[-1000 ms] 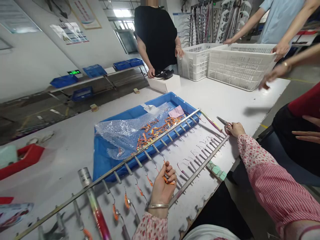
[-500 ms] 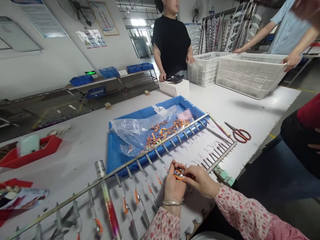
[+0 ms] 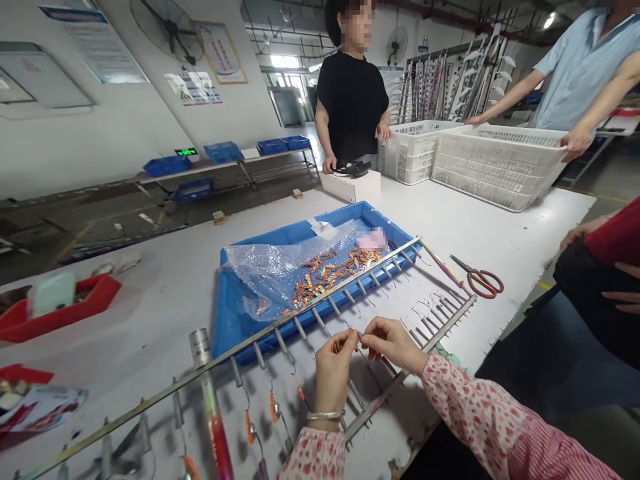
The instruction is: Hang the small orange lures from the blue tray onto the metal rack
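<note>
My left hand (image 3: 333, 377) is closed around a few small orange-and-silver fishing lures (image 3: 337, 347). Thumb and finger of that hand pinch one lure (image 3: 353, 331) above the rest. On its other end, the fingertips of my right hand (image 3: 393, 341) are closed in a pinch. Both hands hover over a metal rack (image 3: 280, 324) whose bar bears a row of short pegs with wire hooks. Orange lures (image 3: 273, 407) hang from some hooks at the left. Behind the bar, a blue tray (image 3: 225, 280) holds bubble wrap and many loose lures (image 3: 320, 277).
Scissors (image 3: 483, 280) with red handles lie right of the rack. Red bins (image 3: 100, 303) stand at the left. Two people stand across the table by white baskets (image 3: 495, 170) and a white box (image 3: 353, 187). Another person sits at the right edge.
My left hand has turned from palm-up to closed around the lures and shifted slightly left. My right hand now pinches the end of one lure above it.
</note>
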A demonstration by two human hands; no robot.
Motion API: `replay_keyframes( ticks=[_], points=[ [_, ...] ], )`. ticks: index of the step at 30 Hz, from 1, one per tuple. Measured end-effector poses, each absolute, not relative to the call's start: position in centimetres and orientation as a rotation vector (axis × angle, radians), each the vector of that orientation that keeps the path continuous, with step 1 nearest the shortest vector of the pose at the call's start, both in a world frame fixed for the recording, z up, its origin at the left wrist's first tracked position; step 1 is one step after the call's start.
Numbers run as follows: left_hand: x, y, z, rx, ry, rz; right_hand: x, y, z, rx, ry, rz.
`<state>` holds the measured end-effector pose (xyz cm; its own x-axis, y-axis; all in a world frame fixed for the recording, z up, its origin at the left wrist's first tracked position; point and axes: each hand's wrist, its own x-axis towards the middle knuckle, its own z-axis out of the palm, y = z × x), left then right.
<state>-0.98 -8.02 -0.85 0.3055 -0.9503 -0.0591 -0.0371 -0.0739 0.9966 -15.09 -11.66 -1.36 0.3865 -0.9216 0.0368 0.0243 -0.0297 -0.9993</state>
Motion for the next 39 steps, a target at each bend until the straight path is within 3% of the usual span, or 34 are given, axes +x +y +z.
replay_keyframes(
  ticks=[5,9,17,31,35,39],
  points=[
    [1.3,-10.2,-0.8,1.656,-1.39,-0.796,-15.1,-17.7,-0.2,-1.726,1.098,-0.98],
    [0.9,-10.9,-0.7,1.751,-1.519,-0.695,-13.1,-20.6,-0.6,-1.86,1.03,-0.769],
    [0.3,-11.2,-0.7,1.809,-1.636,-0.552,-11.7,-21.2,-2.2,-1.337,0.87,-0.807],
    [-0.2,-11.2,-0.2,1.755,-1.603,-0.625,-11.7,-21.1,-2.3,-1.294,0.876,-0.838],
    [-0.1,-11.1,-0.1,1.74,-1.711,-0.603,-11.7,-20.9,-2.0,-1.422,0.929,-0.831],
    [0.4,-11.3,-0.1,1.745,-1.846,-0.56,-13.6,-19.1,-0.8,-1.851,1.059,-0.841]
  ],
)
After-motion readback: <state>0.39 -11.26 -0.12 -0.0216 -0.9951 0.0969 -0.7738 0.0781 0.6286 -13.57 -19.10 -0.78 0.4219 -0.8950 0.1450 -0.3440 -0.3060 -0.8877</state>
